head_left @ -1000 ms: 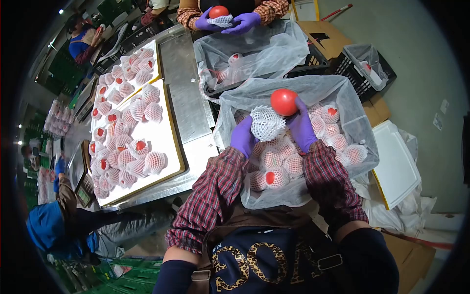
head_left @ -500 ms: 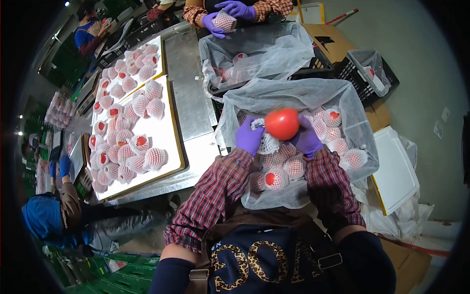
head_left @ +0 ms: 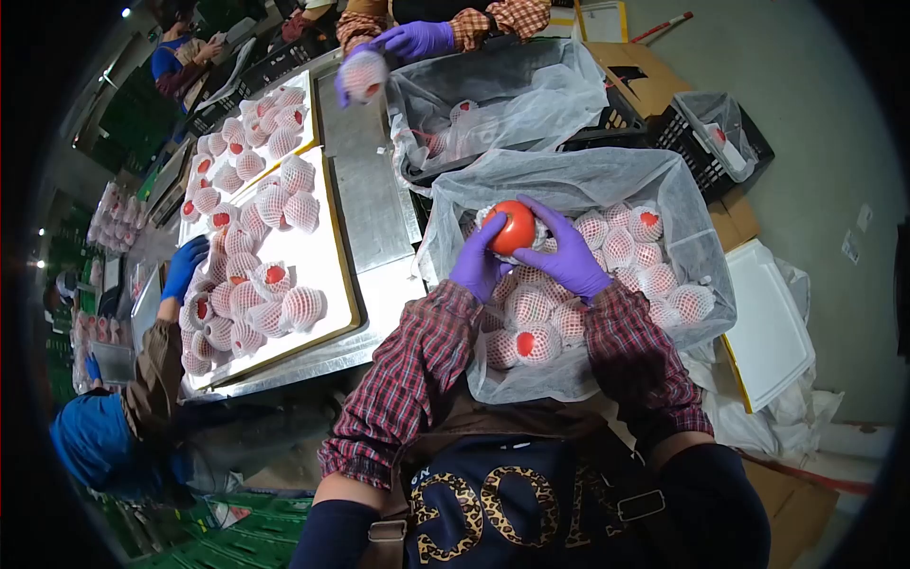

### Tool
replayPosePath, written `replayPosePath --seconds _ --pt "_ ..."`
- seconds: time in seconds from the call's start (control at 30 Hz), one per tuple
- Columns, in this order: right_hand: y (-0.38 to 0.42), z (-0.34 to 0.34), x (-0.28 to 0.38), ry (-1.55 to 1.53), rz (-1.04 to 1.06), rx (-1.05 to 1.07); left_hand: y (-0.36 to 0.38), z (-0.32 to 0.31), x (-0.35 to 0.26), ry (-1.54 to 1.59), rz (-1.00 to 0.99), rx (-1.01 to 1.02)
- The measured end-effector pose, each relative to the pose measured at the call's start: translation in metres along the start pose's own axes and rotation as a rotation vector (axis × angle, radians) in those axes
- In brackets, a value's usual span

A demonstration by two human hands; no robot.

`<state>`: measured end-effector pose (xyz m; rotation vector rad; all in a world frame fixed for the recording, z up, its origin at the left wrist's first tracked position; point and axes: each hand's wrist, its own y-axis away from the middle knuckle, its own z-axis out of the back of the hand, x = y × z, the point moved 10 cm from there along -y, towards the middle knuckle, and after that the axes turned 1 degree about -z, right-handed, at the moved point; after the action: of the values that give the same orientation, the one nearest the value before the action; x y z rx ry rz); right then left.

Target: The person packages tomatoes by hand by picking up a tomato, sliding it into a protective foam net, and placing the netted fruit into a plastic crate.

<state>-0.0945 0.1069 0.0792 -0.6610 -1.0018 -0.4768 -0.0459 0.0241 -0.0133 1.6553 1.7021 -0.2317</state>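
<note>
A red tomato [head_left: 513,228] is held between my two purple-gloved hands above the lined crate, with a white foam net partly round it. My left hand [head_left: 482,258] wraps the tomato's left side, fingers on the net and the fruit. My right hand [head_left: 567,254] presses against its right side, thumb below and fingers at the top. Beneath them, the crate with its translucent liner [head_left: 697,228] holds several net-wrapped tomatoes [head_left: 537,343], some showing red through the net openings.
On the left, a white tray [head_left: 336,275] bears several netted tomatoes; a co-worker's blue glove [head_left: 185,266] touches them. Another person's purple gloves [head_left: 417,40] are beyond a second lined crate [head_left: 502,85]. A white lid [head_left: 773,322] lies at right.
The tomato has moved left into the foam net, and my hands have closed round it. The co-worker's blue glove has reached the tray. The far person's netted fruit has moved left.
</note>
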Motion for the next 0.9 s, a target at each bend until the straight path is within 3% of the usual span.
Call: replayPosePath --seconds 0.1,0.2,0.3,0.37,0.47,0.57,0.6,0.73,0.83,0.87,0.9 --pt "-0.006 0.008 -0.040 -0.416 -0.101 0.034 -0.001 -0.002 -0.003 0.055 -0.035 0.041" --pt "0.009 0.009 -0.082 -0.439 -0.434 -0.056 0.000 -0.012 -0.007 -0.051 -0.125 0.093" --pt "0.011 0.012 -0.089 -0.362 -0.388 -0.114 0.000 -0.021 -0.007 -0.185 -0.149 0.183" --pt "0.014 0.017 -0.091 -0.508 -0.542 -0.152 -0.001 -0.020 -0.006 -0.224 -0.157 0.183" --pt "0.006 0.033 -0.063 -0.130 -0.283 -0.193 0.004 -0.018 -0.009 -0.152 -0.150 0.095" --pt "0.018 0.012 -0.081 -0.532 -0.579 -0.023 0.006 -0.024 -0.009 -0.114 -0.135 0.137" --pt "0.021 0.009 -0.082 -0.660 -0.621 -0.078 0.004 -0.022 -0.007 -0.113 -0.136 0.153" --pt "0.018 0.007 -0.084 -0.567 -0.574 -0.022 0.006 -0.024 -0.001 -0.114 -0.076 0.195" --pt "0.020 0.018 -0.086 -0.758 -0.591 -0.223 0.005 -0.026 -0.001 -0.092 -0.077 0.200" --pt "0.015 0.021 -0.089 -1.078 -0.513 -0.339 0.006 -0.026 -0.003 -0.107 -0.081 0.189" --pt "0.011 0.022 -0.089 -1.095 -0.472 -0.362 0.005 -0.023 -0.003 -0.110 -0.075 0.163"
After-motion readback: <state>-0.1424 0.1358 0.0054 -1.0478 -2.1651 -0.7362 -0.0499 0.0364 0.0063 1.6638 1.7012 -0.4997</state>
